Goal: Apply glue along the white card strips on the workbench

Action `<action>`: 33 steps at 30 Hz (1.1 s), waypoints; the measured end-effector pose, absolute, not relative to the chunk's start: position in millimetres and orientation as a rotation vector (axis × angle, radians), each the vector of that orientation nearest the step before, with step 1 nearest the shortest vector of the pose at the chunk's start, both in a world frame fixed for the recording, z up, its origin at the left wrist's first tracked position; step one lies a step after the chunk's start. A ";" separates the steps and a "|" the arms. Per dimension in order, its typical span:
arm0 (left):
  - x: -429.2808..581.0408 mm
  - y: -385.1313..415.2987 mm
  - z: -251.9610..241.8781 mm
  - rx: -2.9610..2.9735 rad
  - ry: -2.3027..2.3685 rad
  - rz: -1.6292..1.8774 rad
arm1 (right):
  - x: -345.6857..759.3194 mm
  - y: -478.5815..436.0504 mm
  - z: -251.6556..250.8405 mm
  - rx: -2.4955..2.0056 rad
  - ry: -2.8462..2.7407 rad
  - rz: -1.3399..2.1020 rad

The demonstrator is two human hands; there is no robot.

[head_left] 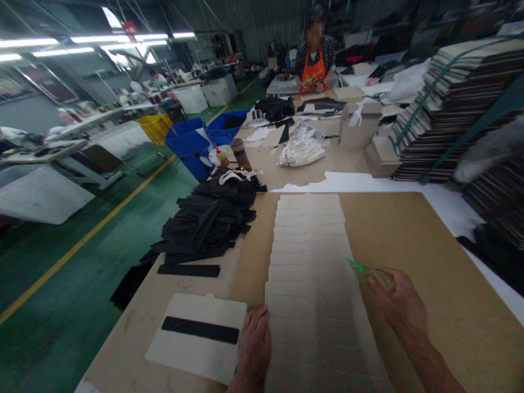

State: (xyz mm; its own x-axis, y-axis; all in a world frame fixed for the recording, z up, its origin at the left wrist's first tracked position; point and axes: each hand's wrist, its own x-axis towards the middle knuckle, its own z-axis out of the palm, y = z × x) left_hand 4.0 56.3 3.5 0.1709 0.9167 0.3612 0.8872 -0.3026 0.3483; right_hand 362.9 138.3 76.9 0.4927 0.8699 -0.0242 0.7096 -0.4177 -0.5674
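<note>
A long overlapping row of pale card pieces runs down the brown board in front of me. My left hand rests on the row's near left edge, fingers together and flat. My right hand is closed round a small glue bottle with a green nozzle, its tip at the row's right edge. Left of my left hand lies a single card with a black strip across it.
A heap of black strips lies at the table's left edge. Behind it stand a brown bottle, a white bag and tall stacks of card. A person in an orange apron works at the far end.
</note>
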 end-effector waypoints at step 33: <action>3.6 54.5 5.0 2.317 1.783 0.790 | 320.9 156.0 87.9 -2.246 -1.628 0.456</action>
State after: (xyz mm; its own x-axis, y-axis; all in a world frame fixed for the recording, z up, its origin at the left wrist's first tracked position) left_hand 3.6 54.5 5.0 0.1732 0.9273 0.3317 0.8686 -0.3026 0.3925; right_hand 320.9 156.0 87.9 0.2961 0.9530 -0.0646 0.8479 -0.2934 -0.4416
